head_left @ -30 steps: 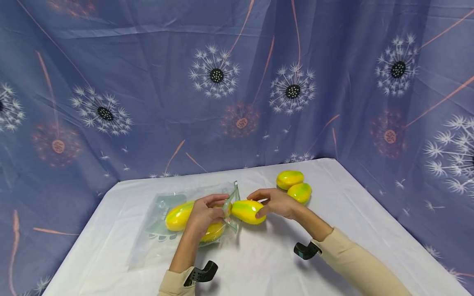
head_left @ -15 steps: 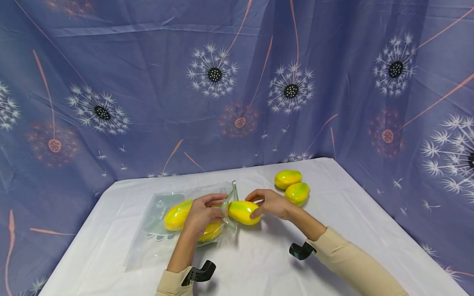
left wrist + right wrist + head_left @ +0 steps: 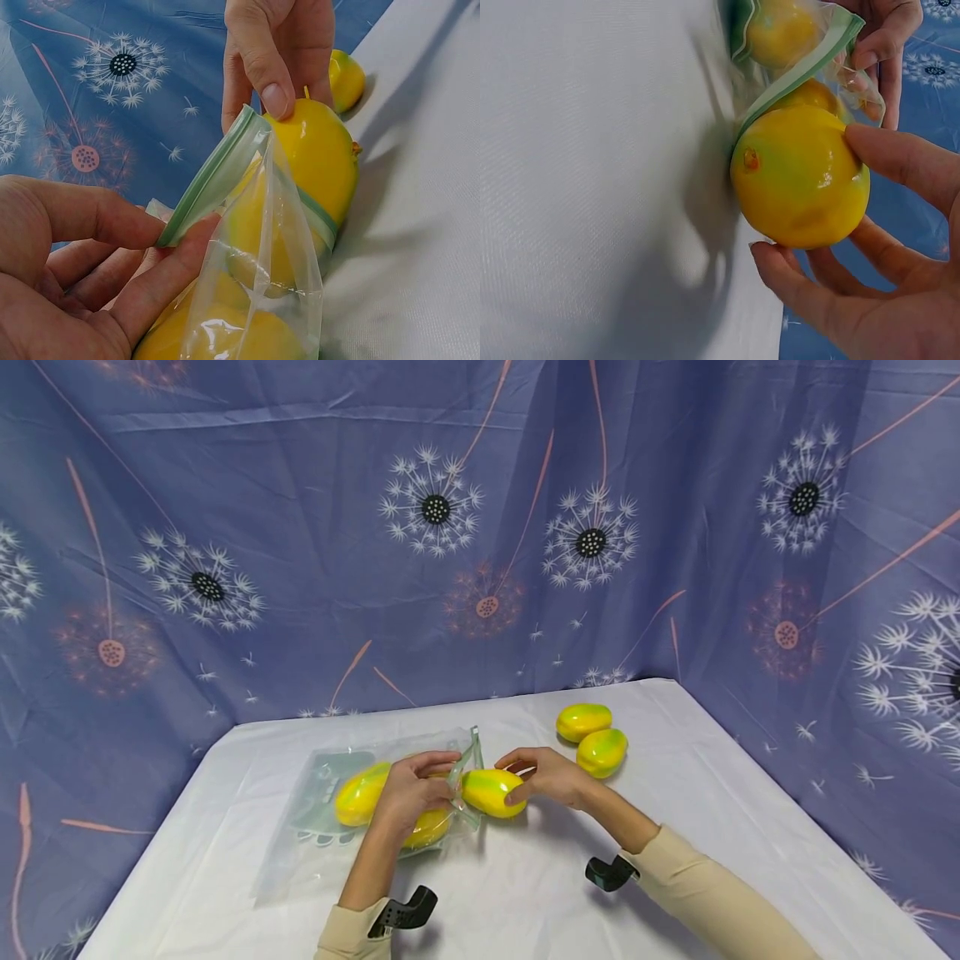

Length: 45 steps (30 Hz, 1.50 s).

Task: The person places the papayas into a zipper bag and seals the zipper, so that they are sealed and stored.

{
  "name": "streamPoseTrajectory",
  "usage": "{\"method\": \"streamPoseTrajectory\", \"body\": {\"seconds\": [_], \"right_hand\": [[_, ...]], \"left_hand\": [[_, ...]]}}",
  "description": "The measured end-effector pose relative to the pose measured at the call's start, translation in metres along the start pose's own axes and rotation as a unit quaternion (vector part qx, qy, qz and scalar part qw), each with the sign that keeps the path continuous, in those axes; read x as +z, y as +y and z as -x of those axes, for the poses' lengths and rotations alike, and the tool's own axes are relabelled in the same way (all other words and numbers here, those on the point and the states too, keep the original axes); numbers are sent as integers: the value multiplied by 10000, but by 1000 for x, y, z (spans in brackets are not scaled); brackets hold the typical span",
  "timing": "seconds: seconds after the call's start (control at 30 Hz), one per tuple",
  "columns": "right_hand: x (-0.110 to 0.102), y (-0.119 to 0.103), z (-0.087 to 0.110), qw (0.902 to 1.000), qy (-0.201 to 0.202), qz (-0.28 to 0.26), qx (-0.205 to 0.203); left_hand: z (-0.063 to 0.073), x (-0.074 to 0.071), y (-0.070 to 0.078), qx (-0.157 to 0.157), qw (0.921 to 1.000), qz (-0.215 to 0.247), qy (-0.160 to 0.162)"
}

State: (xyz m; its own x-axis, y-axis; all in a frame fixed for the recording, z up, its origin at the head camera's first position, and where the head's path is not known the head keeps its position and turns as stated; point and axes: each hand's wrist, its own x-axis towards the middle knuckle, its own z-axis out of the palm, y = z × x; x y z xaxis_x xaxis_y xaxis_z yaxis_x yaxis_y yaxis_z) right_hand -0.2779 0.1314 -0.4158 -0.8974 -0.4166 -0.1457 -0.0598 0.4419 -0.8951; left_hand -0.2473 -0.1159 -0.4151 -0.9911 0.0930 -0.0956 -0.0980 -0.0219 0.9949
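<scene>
My left hand (image 3: 408,789) pinches the green zip edge (image 3: 206,176) of a clear zip-lock bag (image 3: 285,864) lying on the table, its mouth spread toward the right. Inside the bag are yellow papayas (image 3: 360,797) with green streaks, partly hidden behind that hand. With thumb and fingers, my right hand (image 3: 553,777) grips another papaya (image 3: 493,793) lengthwise at the bag's mouth. In the left wrist view, this papaya's front end is inside the clear plastic, and its rear end, by the right thumb, sticks out.
Two more papayas, one farther back (image 3: 583,723) and one nearer (image 3: 602,753), lie side by side at the back right of the white-covered table (image 3: 540,902). A blue dandelion-print curtain (image 3: 322,527) hangs behind and along the sides.
My right hand has moved slightly left, bringing the papaya closer into the bag's mouth; in the last half second it barely moves. My left hand keeps its hold on the bag edge.
</scene>
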Motion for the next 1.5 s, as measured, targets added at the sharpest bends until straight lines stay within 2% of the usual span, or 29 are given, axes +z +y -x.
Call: {"method": "streamPoseTrajectory", "body": {"seconds": [0.37,0.87,1.1,1.5], "right_hand": [[-4,4,2,9988,99,478,-63],[1,0,-3,9984,201,524,-26],[7,0,-7,9995,221,145,198],[18,-3,-10,9992,374,-129,79]], "left_hand": [[-2,0,1,-22,10000,-30,7],[-2,-1,0,-38,10000,-34,45],[-3,-2,-1,-32,10000,-12,9],[-1,0,0,-31,10000,-34,29]]}}
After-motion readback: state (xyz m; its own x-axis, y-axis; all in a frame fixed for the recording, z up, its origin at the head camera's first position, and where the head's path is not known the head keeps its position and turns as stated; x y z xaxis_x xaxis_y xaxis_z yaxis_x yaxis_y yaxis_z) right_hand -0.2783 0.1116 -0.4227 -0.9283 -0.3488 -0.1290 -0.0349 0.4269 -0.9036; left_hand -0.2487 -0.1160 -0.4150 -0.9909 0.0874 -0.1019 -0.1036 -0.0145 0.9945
